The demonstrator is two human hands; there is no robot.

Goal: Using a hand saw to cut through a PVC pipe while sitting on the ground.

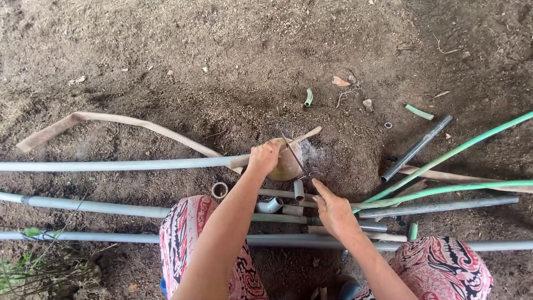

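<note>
Pipe [139, 164] | under L hand [263, 157] | R hand [333, 208] nearby, w/ blade [292, 151]

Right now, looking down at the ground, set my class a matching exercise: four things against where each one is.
Things:
1. left hand
2. right hand
3. green hoses
4. small pipe ring

Places:
A. running off to the right edge
B. on the soil left of the left forearm
C. on the grey pipe's end by the round stone
D. over short pipe offcuts

Pairs: 1-C, 2-D, 3-A, 4-B
</note>
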